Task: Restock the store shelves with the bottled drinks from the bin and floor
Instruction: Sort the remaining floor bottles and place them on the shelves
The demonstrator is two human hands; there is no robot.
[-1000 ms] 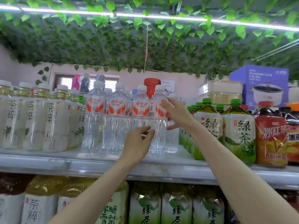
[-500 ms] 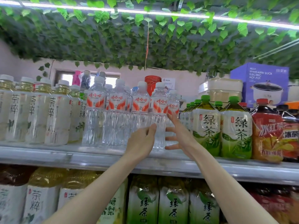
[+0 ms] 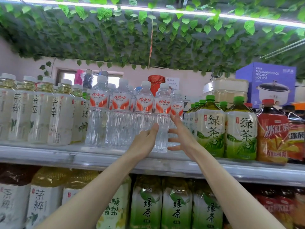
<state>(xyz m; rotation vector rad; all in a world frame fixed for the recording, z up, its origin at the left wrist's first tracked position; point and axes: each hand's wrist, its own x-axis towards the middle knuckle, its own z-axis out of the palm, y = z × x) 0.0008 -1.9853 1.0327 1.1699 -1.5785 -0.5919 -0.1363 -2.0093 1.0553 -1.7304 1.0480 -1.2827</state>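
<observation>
I see one clear water bottle (image 3: 162, 129) standing upright at the front edge of the upper shelf (image 3: 49, 154), at the right end of the row of water bottles (image 3: 120, 116) and just left of the green tea bottles (image 3: 211, 129). The left hand (image 3: 143, 142) lies against its left side with the thumb on the plastic. Its other fingers are hidden behind the palm, so I cannot tell whether it grips. The right hand (image 3: 183, 138) is spread wide with straight fingers by the bottle's right side, and I cannot make out whether it touches. The lower bottles (image 3: 146, 204) are cut off at the bottom.
</observation>
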